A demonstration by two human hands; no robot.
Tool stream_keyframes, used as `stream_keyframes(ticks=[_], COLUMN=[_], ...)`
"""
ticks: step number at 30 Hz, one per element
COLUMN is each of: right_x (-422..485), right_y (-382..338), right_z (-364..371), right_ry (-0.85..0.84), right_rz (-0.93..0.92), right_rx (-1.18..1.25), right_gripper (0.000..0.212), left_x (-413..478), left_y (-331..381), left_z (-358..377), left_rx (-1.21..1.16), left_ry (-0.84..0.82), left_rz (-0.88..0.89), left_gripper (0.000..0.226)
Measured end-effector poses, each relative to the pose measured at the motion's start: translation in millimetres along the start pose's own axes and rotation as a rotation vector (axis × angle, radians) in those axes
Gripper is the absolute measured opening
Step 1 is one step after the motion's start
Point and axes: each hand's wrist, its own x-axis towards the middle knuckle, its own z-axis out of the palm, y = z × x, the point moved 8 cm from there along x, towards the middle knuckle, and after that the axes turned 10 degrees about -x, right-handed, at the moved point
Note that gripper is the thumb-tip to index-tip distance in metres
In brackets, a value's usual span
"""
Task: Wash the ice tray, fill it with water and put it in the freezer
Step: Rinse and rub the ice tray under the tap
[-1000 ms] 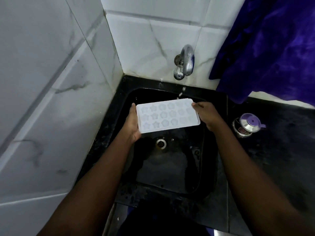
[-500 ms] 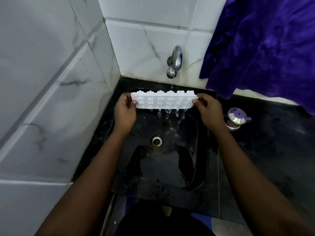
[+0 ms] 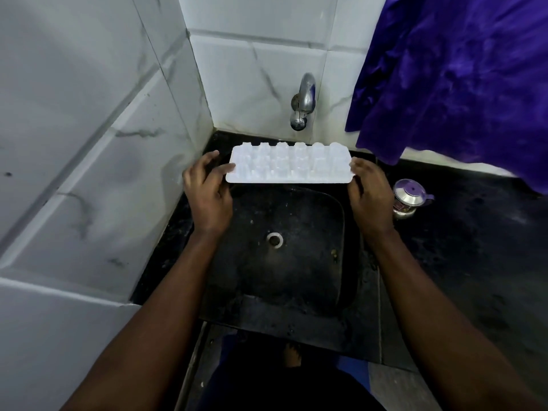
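Over the black stone sink, below the chrome tap, the white plastic ice tray hangs upside down, its ends pinched in the grip of the left hand and right hand; washing seems underway, filling and freezing remain.

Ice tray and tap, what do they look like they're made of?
The tray looks like white, slightly translucent plastic or silicone with a matte finish: its moulded cell bumps let some light through. I can't tell which of the two it is. The tap looks like polished metal, perhaps chrome-plated, with bright reflections on its curved body.
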Motion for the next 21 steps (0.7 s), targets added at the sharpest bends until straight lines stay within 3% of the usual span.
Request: stream_keyframes(ticks=[2, 7, 18, 21], right_x=[-2.8, -18.1, -21.3, -19.8], right_y=[-0.7, 7.0, 1.4, 4.8], right_z=[1.9, 32.5, 36.7, 37.6], right_ry=[-0.005, -0.237, -0.242, -0.256], right_rz=[-0.015, -0.033, -0.045, 0.025], right_rx=[-0.013, -0.057, -0.084, -0.061], right_gripper=[0.027, 0.026, 0.024, 0.024], left_x=[-2.2, -17.0, -13.6, -12.3], left_y=[-6.4, -20.4, -24.1, -26.4], left_z=[1.9, 14.1, 10.3, 14.0], left_rx=[0.066, 0.240, 0.220, 0.142], left_ry=[-0.037, -0.206, -0.184, -0.190], left_rz=[-0.003, -0.045, -0.114, -0.158], left_gripper=[0.046, 0.033, 0.037, 0.032])
